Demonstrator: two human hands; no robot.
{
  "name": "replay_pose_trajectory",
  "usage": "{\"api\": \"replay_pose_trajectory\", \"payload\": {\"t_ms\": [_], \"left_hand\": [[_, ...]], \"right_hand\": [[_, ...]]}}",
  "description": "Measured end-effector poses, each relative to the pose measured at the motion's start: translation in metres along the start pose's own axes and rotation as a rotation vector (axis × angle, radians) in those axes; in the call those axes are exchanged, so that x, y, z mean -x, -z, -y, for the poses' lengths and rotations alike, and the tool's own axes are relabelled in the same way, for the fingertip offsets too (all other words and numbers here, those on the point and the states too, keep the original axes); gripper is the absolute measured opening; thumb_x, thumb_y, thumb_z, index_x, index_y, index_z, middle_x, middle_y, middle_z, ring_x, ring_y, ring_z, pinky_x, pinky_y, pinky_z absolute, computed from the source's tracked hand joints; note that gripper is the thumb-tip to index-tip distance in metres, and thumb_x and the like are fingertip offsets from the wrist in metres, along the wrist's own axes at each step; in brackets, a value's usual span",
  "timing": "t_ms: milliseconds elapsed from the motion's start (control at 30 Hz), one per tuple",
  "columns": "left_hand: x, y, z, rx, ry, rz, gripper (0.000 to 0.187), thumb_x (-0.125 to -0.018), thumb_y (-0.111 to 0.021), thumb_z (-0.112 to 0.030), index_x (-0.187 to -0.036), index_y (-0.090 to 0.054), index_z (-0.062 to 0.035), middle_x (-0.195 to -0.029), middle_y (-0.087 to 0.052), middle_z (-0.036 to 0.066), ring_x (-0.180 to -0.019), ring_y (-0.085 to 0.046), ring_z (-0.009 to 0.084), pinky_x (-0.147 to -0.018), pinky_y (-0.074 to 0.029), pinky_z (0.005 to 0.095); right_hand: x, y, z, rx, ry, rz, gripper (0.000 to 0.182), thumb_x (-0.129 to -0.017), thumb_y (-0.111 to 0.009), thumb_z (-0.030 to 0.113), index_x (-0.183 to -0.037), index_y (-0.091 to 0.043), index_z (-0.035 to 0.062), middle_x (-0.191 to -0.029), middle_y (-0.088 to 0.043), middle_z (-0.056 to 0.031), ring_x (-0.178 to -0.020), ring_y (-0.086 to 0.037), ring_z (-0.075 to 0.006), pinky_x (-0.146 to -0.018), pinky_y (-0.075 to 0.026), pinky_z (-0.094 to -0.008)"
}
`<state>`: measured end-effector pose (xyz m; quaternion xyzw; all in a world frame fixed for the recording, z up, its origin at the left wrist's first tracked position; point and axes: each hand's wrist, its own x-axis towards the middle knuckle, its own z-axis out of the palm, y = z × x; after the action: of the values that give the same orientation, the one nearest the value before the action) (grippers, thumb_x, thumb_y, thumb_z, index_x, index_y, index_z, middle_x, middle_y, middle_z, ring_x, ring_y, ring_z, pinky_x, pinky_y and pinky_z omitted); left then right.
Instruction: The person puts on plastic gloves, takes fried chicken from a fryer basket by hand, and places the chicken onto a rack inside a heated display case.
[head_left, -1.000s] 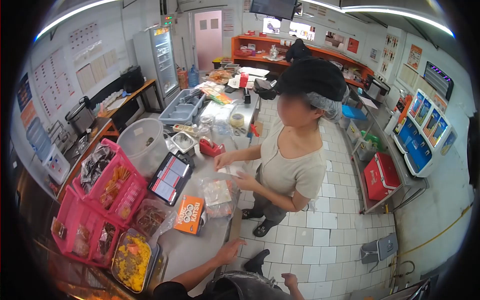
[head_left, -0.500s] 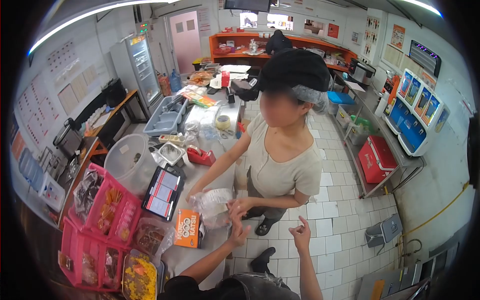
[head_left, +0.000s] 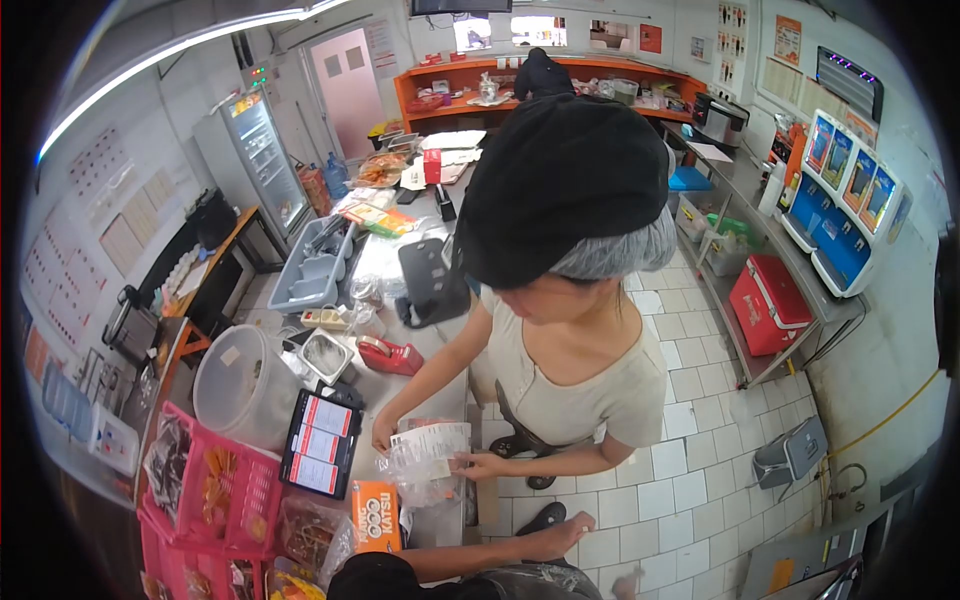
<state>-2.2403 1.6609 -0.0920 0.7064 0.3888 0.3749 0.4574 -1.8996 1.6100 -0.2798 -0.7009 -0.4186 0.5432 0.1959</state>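
Observation:
My left hand (head_left: 560, 537) is held out in front of my body over the floor, past the counter's edge. It holds nothing that I can see, and its fingers are loosely bent but apart. Low at the bottom edge, my right hand (head_left: 627, 584) is a smeared shape whose fingers I cannot make out. Across from me, a co-worker's two hands hold a clear plastic bag (head_left: 425, 490) with a printed paper slip (head_left: 432, 446) on it. An orange katsu box (head_left: 376, 515) stands on the counter close to my left forearm.
A tablet (head_left: 320, 443) lies by a red tape dispenser (head_left: 390, 356) and a metal container (head_left: 326, 356). Pink baskets (head_left: 215, 490) of packets and a large clear tub (head_left: 238, 382) are on the left. The co-worker (head_left: 570, 370) stands close ahead. A red cooler (head_left: 768, 305) sits at right.
My left hand has moved down and right, away from the co-worker's hands. My right hand has dropped to the bottom edge. The co-worker has leaned closer, head bent toward the bag.

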Motion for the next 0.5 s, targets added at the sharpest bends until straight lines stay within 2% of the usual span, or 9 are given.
{"api": "replay_pose_trajectory", "payload": {"t_ms": [67, 133, 267, 300, 333, 367, 400, 500], "left_hand": [[-0.007, 0.012, -0.011, 0.063, 0.117, 0.158, 0.033, -0.090, -0.040, 0.003, -0.122, -0.031, 0.0021, -0.118, -0.041, 0.022, -0.110, -0.049, 0.0323, -0.098, -0.037, 0.0365], [0.001, 0.013, 0.014, 0.098, 0.153, 0.196, 0.041, -0.091, -0.041, 0.002, -0.129, -0.026, 0.0005, -0.120, -0.039, 0.023, -0.104, -0.052, 0.0335, -0.095, -0.039, 0.0373], [0.017, 0.018, 0.072, -0.066, 0.194, 0.375, 0.054, -0.092, -0.038, 0.001, -0.140, -0.014, -0.0044, -0.123, -0.036, 0.025, -0.093, -0.056, 0.0338, -0.088, -0.043, 0.0399], [0.022, 0.014, 0.092, -0.036, 0.275, 0.428, 0.059, -0.092, -0.036, -0.001, -0.144, -0.010, -0.0074, -0.128, -0.032, 0.025, -0.093, -0.058, 0.0335, -0.085, -0.044, 0.0416], [0.016, 0.006, 0.112, -0.047, 0.291, 0.466, 0.055, -0.095, -0.035, -0.007, -0.144, -0.010, -0.0064, -0.129, -0.032, 0.024, -0.096, -0.056, 0.0314, -0.083, -0.045, 0.0426], [0.032, 0.005, 0.129, -0.157, 0.094, 0.435, 0.054, -0.097, -0.035, -0.015, -0.145, -0.009, -0.0090, -0.128, -0.033, 0.022, -0.100, -0.055, 0.0301, -0.087, -0.043, 0.0403], [0.030, 0.012, 0.114, -0.163, 0.067, 0.445, 0.053, -0.096, -0.037, -0.017, -0.144, -0.015, -0.0066, -0.131, -0.033, 0.022, -0.108, -0.052, 0.0308, -0.094, -0.041, 0.0410], [0.009, 0.018, 0.102, -0.123, 0.089, 0.506, 0.053, -0.096, -0.038, -0.016, -0.143, -0.016, -0.0062, -0.132, -0.033, 0.022, -0.110, -0.051, 0.0318, -0.095, -0.040, 0.0415]], "right_hand": [[0.027, 0.007, -0.030, 0.103, -0.103, 0.020, 0.066, -0.077, -0.055, -0.001, -0.136, -0.024, 0.0035, -0.082, -0.058, -0.0150, -0.066, -0.058, -0.0207, -0.068, -0.052, -0.0342], [0.049, 0.008, -0.034, 0.156, -0.163, 0.044, 0.064, -0.077, -0.057, 0.000, -0.134, -0.028, 0.0035, -0.082, -0.059, -0.0161, -0.065, -0.058, -0.0215, -0.067, -0.052, -0.0348], [0.036, -0.001, -0.027, 0.206, -0.109, 0.074, 0.060, -0.076, -0.062, 0.001, -0.130, -0.038, 0.0035, -0.083, -0.060, -0.0183, -0.065, -0.059, -0.0232, -0.065, -0.052, -0.0360], [0.021, -0.003, -0.023, 0.208, -0.064, 0.074, 0.059, -0.076, -0.063, 0.002, -0.129, -0.040, 0.0035, -0.083, -0.060, -0.0188, -0.064, -0.059, -0.0236, -0.065, -0.052, -0.0363], [0.002, -0.008, -0.021, 0.209, -0.009, 0.070, 0.057, -0.075, -0.064, 0.002, -0.128, -0.042, 0.0035, -0.083, -0.061, -0.0193, -0.064, -0.059, -0.0240, -0.065, -0.052, -0.0366], [-0.020, -0.014, -0.018, 0.209, 0.056, 0.064, 0.056, -0.075, -0.066, 0.003, -0.127, -0.045, 0.0036, -0.083, -0.061, -0.0199, -0.064, -0.059, -0.0244, -0.064, -0.052, -0.0369], [-0.048, -0.021, -0.019, 0.206, 0.145, 0.048, 0.055, -0.075, -0.067, 0.003, -0.126, -0.047, 0.0036, -0.084, -0.061, -0.0204, -0.064, -0.059, -0.0248, -0.064, -0.052, -0.0372], [-0.186, -0.037, -0.035, 0.199, 0.569, -0.092, 0.052, -0.074, -0.070, 0.004, -0.124, -0.054, 0.0036, -0.084, -0.062, -0.0220, -0.063, -0.060, -0.0260, -0.063, -0.052, -0.0381]]}}
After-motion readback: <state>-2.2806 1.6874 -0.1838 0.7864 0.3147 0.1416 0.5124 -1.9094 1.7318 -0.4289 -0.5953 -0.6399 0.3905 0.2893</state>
